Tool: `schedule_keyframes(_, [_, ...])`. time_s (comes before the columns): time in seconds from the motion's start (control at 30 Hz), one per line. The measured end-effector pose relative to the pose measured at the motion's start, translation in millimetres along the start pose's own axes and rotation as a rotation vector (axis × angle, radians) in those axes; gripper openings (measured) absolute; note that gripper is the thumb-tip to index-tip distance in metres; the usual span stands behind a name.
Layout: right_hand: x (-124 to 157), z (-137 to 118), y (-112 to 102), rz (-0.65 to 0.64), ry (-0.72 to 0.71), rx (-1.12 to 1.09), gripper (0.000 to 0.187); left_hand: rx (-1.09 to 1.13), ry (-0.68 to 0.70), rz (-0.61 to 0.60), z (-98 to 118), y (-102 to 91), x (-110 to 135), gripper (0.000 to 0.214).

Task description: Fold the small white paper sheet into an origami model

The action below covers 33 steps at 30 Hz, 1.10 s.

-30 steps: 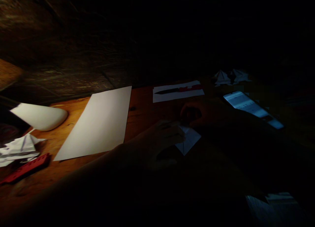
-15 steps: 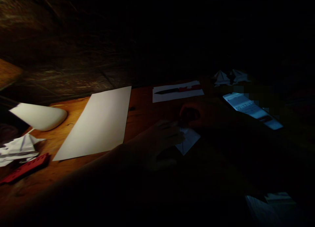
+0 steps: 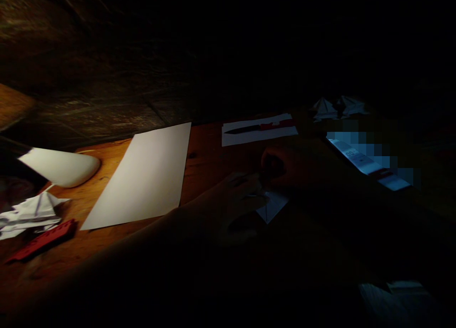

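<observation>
A small folded paper (image 3: 272,207) lies in deep shadow on the wooden table. Across its left side my left hand (image 3: 235,202) rests with fingers stretched out and the thumb apart. My right hand (image 3: 281,164) is closed, its fingers curled at the paper's upper edge; darkness hides the exact grip. Beyond the hands, a knife with a dark blade and red handle (image 3: 274,125) lies on a stack of white paper strips (image 3: 235,139). A large white paper sheet (image 3: 142,176) lies left of my left hand.
At the left are a white lamp-like object (image 3: 66,166), folded paper pieces (image 3: 39,209) and a red notched strip (image 3: 44,241). A lit phone (image 3: 359,159) lies at the right. Two folded paper shapes (image 3: 325,108) stand behind it. A brick-like wall (image 3: 117,95) borders the table.
My hands stay at the folded paper, with the left fingers shifted slightly. The phone's screen shows a different picture. The view has moved slightly.
</observation>
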State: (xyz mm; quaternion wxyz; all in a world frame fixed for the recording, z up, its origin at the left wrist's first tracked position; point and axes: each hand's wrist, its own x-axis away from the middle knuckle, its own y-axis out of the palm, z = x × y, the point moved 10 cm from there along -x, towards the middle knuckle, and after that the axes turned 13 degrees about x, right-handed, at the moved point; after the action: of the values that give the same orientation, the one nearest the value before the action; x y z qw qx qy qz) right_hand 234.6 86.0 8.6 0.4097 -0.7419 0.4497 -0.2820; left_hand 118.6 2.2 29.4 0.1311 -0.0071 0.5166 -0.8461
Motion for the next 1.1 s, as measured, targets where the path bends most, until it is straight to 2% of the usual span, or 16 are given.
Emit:
schedule_keyframes(0.23, [0,-4,-7,-0.098,0.01,-0.027,0.037,0.038,-0.047,-0.016,-8,2.4,4,0.059])
schedule_keyframes(0.5, [2,-6,-10,-0.082,0.061,0.014,0.033,0.064,-0.088,-0.062,-5,2.9,4,0.043])
schedule_keyframes(0.67, [1,-6,-9,-0.079,0.026,0.003,0.035,0.093,-0.102,-0.106,-3,3.0,1,0.035])
schedule_keyframes(0.9, [0,-1,-7,-0.074,0.023,0.011,0.038,0.158,-0.075,-0.018,-5,-3.6,4,0.031])
schedule_keyframes(1.0, [1,-4,-10,-0.058,-0.003,0.034,0.035,0.219,-0.094,-0.016,-9,-3.7,5,0.039])
schedule_keyframes(1.1, [3,-16,-17,-0.007,-0.097,0.12,0.025,0.286,-0.047,0.112,-11,-16.4,7,0.045])
